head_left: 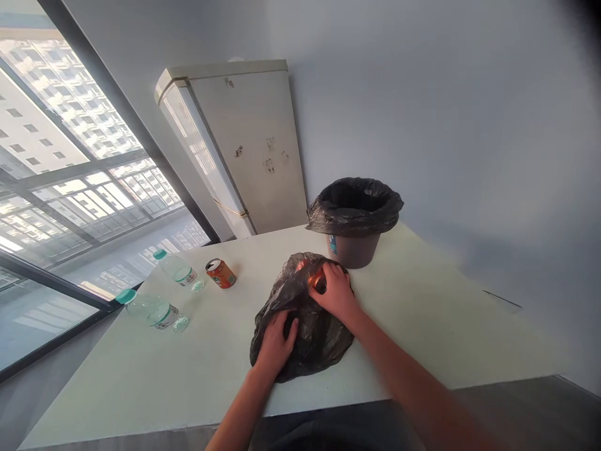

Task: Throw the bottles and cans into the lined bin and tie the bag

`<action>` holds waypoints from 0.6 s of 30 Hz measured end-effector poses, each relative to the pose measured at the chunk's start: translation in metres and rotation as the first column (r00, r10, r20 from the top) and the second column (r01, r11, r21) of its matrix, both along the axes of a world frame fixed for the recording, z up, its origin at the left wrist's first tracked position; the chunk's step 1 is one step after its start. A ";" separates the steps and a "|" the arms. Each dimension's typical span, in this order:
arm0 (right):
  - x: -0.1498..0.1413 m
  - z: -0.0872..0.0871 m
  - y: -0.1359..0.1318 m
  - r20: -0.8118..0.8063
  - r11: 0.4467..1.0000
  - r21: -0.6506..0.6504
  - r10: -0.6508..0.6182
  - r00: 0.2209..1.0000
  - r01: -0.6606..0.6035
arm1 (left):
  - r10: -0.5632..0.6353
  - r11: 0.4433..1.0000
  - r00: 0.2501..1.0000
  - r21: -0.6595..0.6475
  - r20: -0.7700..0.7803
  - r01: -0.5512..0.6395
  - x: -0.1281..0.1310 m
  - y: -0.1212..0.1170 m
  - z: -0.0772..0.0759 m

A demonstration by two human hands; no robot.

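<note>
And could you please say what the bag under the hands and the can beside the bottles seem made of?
Bag: seemingly thin black plastic, glossy, from its crinkles and translucent patches. Can: likely printed metal, shiny orange, from its silvery rim.

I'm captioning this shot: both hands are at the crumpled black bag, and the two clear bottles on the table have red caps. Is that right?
Not quite: the head view shows teal caps, not red, on the two clear bottles on the table. The left hand and right hand are at the crumpled black bag.
</note>
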State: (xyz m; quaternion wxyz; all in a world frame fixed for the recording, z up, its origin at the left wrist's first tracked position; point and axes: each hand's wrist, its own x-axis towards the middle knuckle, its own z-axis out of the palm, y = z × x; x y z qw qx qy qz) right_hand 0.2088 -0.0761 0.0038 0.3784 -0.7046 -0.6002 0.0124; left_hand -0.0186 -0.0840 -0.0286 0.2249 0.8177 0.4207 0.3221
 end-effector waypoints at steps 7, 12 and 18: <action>0.008 0.020 -0.012 -0.179 0.963 0.177 0.233 0.956 -0.202 | 0.270 0.962 0.957 0.013 0.109 -0.272 -0.006 -0.001 -0.008; 0.006 0.028 -0.024 -0.272 0.795 0.069 0.596 0.755 -0.603 | 0.165 0.986 0.980 -0.011 0.113 -0.164 -0.004 -0.002 0.002; -0.007 0.029 -0.028 -0.404 0.640 0.114 0.728 0.553 -0.759 | -0.015 0.997 0.998 -0.078 0.056 0.019 -0.001 -0.005 0.013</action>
